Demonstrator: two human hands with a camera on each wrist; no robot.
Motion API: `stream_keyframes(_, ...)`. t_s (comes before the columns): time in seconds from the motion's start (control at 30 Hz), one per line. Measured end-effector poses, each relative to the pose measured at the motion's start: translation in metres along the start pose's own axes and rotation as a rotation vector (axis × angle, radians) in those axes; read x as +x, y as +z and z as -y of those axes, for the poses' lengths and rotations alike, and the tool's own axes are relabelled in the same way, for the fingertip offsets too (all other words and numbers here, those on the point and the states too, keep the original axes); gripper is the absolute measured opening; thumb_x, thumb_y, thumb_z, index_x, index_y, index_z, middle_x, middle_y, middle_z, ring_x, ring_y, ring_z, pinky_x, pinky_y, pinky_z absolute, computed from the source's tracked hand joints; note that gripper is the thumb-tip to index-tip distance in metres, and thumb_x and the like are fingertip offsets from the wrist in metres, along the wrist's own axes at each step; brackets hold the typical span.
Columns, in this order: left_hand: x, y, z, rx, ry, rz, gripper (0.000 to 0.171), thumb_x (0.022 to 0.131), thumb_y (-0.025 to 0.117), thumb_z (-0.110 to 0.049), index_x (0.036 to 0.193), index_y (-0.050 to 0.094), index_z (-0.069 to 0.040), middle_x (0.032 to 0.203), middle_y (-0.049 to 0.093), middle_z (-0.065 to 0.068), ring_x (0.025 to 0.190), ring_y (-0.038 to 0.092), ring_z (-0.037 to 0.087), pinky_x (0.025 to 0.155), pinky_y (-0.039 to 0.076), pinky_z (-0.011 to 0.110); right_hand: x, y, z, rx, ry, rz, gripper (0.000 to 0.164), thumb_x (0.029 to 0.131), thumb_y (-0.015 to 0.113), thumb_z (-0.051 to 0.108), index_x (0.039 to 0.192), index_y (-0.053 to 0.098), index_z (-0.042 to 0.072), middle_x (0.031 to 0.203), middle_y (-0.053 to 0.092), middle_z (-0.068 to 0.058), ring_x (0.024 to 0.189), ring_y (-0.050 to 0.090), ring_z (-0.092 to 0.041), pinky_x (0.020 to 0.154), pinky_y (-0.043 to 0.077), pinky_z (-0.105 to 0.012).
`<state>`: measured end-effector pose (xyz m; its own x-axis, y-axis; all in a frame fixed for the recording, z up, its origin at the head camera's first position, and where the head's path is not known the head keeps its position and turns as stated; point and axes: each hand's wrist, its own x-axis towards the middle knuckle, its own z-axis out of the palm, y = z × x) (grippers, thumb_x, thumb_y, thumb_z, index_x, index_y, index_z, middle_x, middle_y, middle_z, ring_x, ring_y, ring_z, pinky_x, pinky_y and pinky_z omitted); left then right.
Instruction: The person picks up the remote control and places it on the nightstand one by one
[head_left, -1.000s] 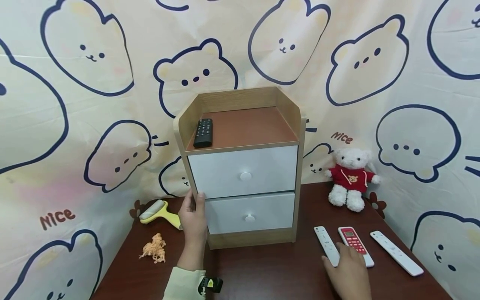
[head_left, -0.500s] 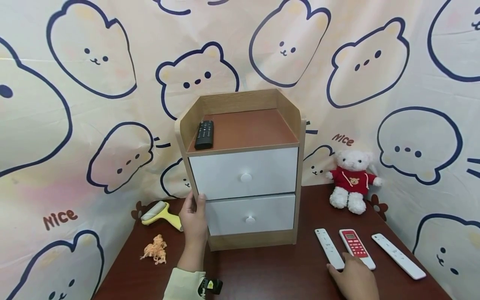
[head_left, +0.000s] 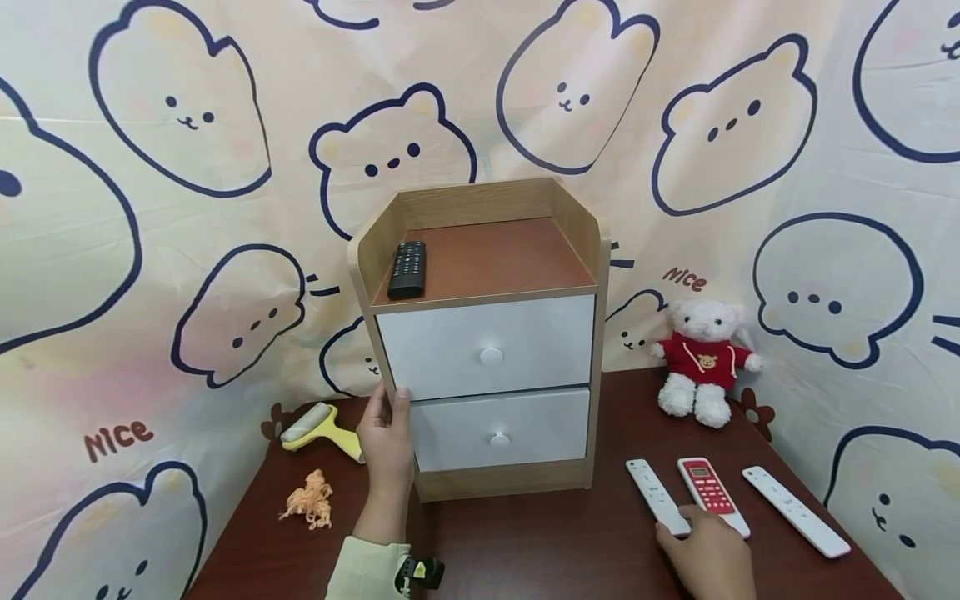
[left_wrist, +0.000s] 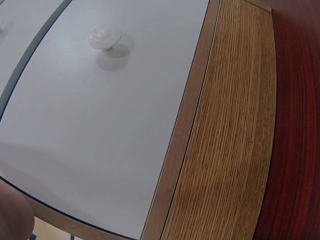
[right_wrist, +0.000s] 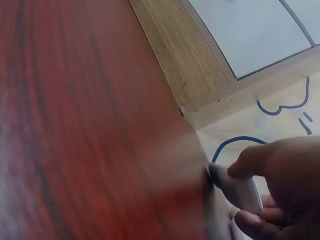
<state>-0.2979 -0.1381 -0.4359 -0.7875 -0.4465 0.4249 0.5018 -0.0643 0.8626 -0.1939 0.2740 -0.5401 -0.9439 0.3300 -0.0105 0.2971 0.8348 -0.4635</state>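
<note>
A small wooden cabinet [head_left: 502, 482] with two white drawers stands in the middle of the head view. My left hand [head_left: 386, 442] holds its left side edge, the thumb on the front and the other fingers along the side, partly hidden. In the left wrist view only a fingertip [left_wrist: 14, 212] shows, beside the drawer front. At the right, my right hand [head_left: 708, 554] grips the near end of a white remote control [head_left: 654, 492]. In the right wrist view the thumb and fingers stand on either side of that remote [right_wrist: 237, 190]. A black remote [head_left: 407, 269] lies on the cabinet's top.
Beside the right hand lie a red-and-white remote [head_left: 708, 487] and another white remote [head_left: 795, 510]. Behind them sits a white plush toy [head_left: 705, 358] in red. A yellow lint roller [head_left: 326, 429] and a peach-coloured tangle of yarn [head_left: 309, 500] lie on the left of the dark table [head_left: 525, 550].
My right hand has shifted slightly right and down at the left white remote, whose near end has swung slightly right. The left hand stays at the cabinet's edge.
</note>
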Motion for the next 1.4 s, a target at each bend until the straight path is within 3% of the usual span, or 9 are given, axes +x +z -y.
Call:
stream_keyframes(0.17, 0.0, 0.0, 0.001, 0.002, 0.002, -0.004, 0.041, 0.11, 0.068, -0.019, 0.148, 0.066, -0.003, 0.13, 0.07, 0.001, 0.12, 0.062, 0.01, 0.097, 0.051, 0.017, -0.007, -0.005, 0.003, 0.094, -0.013, -0.06, 0.062, 0.09, 0.084, 0.048, 0.121, 0.076, -0.005, 0.091, 0.078, -0.01, 0.085, 0.073, -0.029, 0.077, 0.055, -0.054)
stream_keyframes(0.3, 0.0, 0.0, 0.001, 0.007, 0.001, 0.002, 0.042, 0.11, 0.068, -0.02, 0.149, 0.065, -0.004, 0.134, 0.07, 0.003, 0.125, 0.062, 0.01, 0.099, 0.051, 0.016, -0.017, -0.014, 0.011, 0.214, 0.019, -0.163, 0.061, 0.089, 0.086, 0.047, 0.123, 0.076, -0.002, 0.094, 0.079, -0.007, 0.084, 0.069, -0.018, 0.074, 0.051, -0.041)
stream_keyframes(0.47, -0.001, -0.001, 0.0, 0.014, 0.011, 0.003, 0.042, 0.111, 0.067, -0.021, 0.15, 0.065, -0.006, 0.143, 0.068, 0.009, 0.131, 0.061, 0.01, 0.102, 0.05, 0.015, -0.034, -0.035, 0.027, 0.4, 0.087, -0.31, 0.055, 0.086, 0.092, 0.045, 0.124, 0.079, 0.007, 0.102, 0.082, -0.007, 0.077, 0.065, 0.004, 0.069, 0.046, -0.016)
stream_keyframes(0.57, -0.001, -0.001, 0.0, 0.011, 0.019, 0.001, 0.041, 0.111, 0.067, -0.02, 0.149, 0.066, -0.005, 0.142, 0.069, 0.009, 0.13, 0.062, 0.01, 0.101, 0.051, 0.015, -0.046, -0.051, 0.038, 0.559, 0.078, -0.383, 0.048, 0.086, 0.094, 0.036, 0.124, 0.08, 0.01, 0.096, 0.081, 0.003, 0.074, 0.062, 0.012, 0.067, 0.045, -0.006)
stream_keyframes(0.73, 0.0, -0.002, 0.0, 0.005, 0.009, -0.005, 0.041, 0.11, 0.068, -0.02, 0.149, 0.067, -0.007, 0.136, 0.071, 0.001, 0.127, 0.063, 0.01, 0.099, 0.052, 0.016, -0.063, -0.073, 0.063, 0.821, -0.023, -0.444, 0.039, 0.089, 0.093, 0.015, 0.125, 0.078, 0.006, 0.09, 0.074, 0.02, 0.083, 0.069, 0.007, 0.074, 0.054, -0.006)
stream_keyframes(0.97, -0.001, -0.002, -0.001, 0.002, -0.006, 0.0, 0.042, 0.11, 0.069, -0.023, 0.149, 0.066, -0.008, 0.132, 0.07, -0.005, 0.125, 0.062, 0.012, 0.099, 0.052, 0.017, -0.081, -0.099, 0.113, 1.098, -0.318, -0.451, 0.037, 0.085, 0.084, -0.014, 0.12, 0.077, -0.004, 0.1, 0.08, -0.003, 0.082, 0.071, -0.01, 0.072, 0.059, -0.016)
stream_keyframes(1.1, 0.0, -0.002, -0.001, 0.024, -0.01, -0.007, 0.043, 0.109, 0.07, -0.025, 0.149, 0.067, -0.009, 0.132, 0.071, -0.003, 0.124, 0.063, 0.011, 0.098, 0.052, 0.016, -0.078, -0.109, 0.148, 1.031, -0.493, -0.502, 0.038, 0.083, 0.087, -0.01, 0.118, 0.081, 0.003, 0.099, 0.08, -0.002, 0.077, 0.071, -0.01, 0.069, 0.058, -0.016)
stream_keyframes(1.23, 0.0, -0.003, 0.0, 0.031, -0.009, -0.012, 0.042, 0.109, 0.07, -0.026, 0.148, 0.067, -0.009, 0.133, 0.071, -0.001, 0.124, 0.063, 0.011, 0.098, 0.052, 0.016, -0.067, -0.126, 0.187, 0.836, -0.565, -0.573, 0.033, 0.084, 0.094, 0.01, 0.115, 0.083, 0.011, 0.097, 0.08, 0.0, 0.075, 0.072, -0.009, 0.069, 0.06, -0.016)
stream_keyframes(1.4, 0.001, -0.002, 0.001, 0.007, -0.015, 0.005, 0.042, 0.11, 0.069, -0.024, 0.149, 0.066, -0.008, 0.136, 0.07, 0.0, 0.126, 0.062, 0.012, 0.099, 0.052, 0.017, -0.044, -0.145, 0.234, 0.708, -0.671, -0.619, 0.038, 0.087, 0.093, 0.027, 0.116, 0.083, 0.007, 0.104, 0.081, -0.006, 0.078, 0.076, -0.016, 0.069, 0.065, -0.032)
